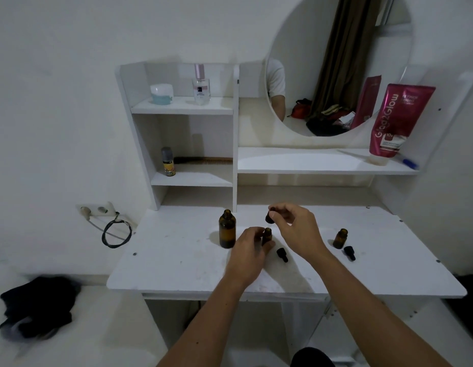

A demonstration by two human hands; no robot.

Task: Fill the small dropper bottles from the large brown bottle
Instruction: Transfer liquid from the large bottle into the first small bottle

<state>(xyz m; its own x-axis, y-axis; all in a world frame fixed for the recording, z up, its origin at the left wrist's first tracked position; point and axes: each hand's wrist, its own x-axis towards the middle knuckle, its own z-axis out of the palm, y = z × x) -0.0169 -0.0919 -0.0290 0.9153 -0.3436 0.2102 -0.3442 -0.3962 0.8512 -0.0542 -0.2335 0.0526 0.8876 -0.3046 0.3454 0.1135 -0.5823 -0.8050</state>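
Observation:
The large brown bottle (227,229) stands uncapped on the white tabletop (177,260), left of centre. My left hand (250,254) grips a small brown dropper bottle (267,235) that stands upright beside it. My right hand (293,229) hovers just above, fingers pinched on a black dropper cap (269,217). A loose black dropper cap (282,254) lies on the table between my wrists. Further right stands a second small brown bottle (340,238), open, with its black dropper cap (349,252) lying in front of it.
White shelves rise behind the tabletop with a perfume bottle (201,86), a jar (162,94), a small spray can (168,162) and a comb (203,160). A pink tube (396,117) leans by the round mirror (336,62). A wall socket with a cable (116,231) sits left.

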